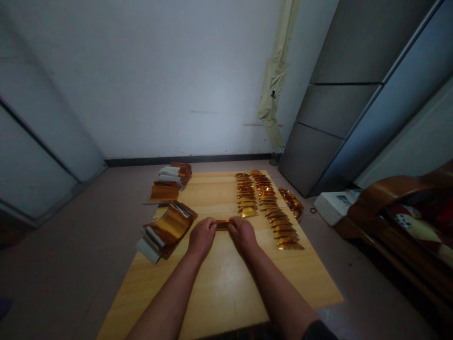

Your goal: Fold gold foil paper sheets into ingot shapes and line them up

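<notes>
I have the gold foil strip (222, 225) level between my two grips: the left grip (202, 236) pinches one end, the right grip (243, 233) the other. Just left of the left grip I see fanned gold sheets (173, 224); ahead and right of the right grip, folded gold pieces (266, 193) line the table (219, 283). A grey cabinet (329, 108) stands farther right.
</notes>
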A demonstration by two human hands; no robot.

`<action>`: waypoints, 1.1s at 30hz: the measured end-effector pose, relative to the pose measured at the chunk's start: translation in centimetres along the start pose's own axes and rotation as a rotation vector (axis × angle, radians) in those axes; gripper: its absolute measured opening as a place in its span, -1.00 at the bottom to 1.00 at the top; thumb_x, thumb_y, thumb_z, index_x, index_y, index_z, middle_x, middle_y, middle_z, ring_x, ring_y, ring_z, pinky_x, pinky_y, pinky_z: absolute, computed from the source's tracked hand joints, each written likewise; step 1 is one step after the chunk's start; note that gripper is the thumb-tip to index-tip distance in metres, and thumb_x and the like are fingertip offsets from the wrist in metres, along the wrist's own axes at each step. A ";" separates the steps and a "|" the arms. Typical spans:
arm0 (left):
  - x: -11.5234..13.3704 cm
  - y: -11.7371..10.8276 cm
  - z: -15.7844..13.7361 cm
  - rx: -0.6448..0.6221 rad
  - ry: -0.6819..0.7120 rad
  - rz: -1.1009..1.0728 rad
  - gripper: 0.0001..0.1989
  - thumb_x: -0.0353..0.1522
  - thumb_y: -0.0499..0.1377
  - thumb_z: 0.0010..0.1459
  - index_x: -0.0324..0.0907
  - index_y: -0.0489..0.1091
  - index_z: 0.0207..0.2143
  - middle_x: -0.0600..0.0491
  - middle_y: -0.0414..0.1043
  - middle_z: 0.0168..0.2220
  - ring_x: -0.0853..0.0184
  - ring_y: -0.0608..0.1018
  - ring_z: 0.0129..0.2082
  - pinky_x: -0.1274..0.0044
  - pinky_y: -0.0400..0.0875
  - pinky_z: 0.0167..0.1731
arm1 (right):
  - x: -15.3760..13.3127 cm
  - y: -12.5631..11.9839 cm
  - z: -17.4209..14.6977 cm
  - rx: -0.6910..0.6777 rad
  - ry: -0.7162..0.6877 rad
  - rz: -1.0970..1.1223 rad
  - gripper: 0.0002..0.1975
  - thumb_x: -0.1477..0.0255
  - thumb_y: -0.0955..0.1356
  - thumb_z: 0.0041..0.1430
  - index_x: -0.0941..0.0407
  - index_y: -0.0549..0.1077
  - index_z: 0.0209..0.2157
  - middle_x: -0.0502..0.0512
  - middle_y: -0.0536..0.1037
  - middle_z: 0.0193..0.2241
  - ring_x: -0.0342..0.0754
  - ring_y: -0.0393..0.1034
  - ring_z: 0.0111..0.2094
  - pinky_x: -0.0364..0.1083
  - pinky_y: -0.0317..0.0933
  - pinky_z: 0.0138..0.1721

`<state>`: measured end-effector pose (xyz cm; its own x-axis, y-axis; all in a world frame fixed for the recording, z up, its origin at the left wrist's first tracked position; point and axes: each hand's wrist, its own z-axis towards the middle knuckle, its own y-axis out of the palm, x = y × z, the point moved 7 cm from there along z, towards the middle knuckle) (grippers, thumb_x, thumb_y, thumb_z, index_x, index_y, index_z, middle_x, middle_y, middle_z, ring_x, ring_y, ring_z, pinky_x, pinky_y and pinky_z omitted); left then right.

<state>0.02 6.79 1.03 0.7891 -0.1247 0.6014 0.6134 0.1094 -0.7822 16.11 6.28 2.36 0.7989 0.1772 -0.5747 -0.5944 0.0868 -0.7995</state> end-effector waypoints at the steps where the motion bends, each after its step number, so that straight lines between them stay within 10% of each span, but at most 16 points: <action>1: 0.3 -0.1 0.0 -0.004 0.002 0.032 -0.86 -0.37 0.05 0.19 -0.11 0.41 -0.29 0.07 0.51 -0.28 0.31 0.49 -0.24 0.52 0.28 -0.26 | 0.2 0.0 0.0 0.015 0.019 -0.005 -0.77 0.48 0.29 0.20 0.10 0.52 -0.14 0.09 0.58 -0.23 -0.06 0.40 -0.20 -0.18 0.12 -0.19; 33: 1.5 0.5 0.4 -0.043 -0.041 0.358 -0.71 -0.35 -0.03 0.27 -0.16 0.30 0.01 -0.08 0.54 -0.15 0.17 0.50 -0.10 0.38 0.21 -0.14 | 0.0 0.6 -0.2 0.057 0.019 -0.172 -0.87 0.55 0.26 0.22 0.12 0.43 -0.33 0.07 0.51 -0.36 -0.07 0.32 -0.28 -0.16 0.02 -0.26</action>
<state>1.49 7.00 1.59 0.9549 -0.0463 0.2933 0.2966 0.0978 -0.9500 15.79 6.15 1.80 0.8904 0.1365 -0.4342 -0.4529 0.1694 -0.8753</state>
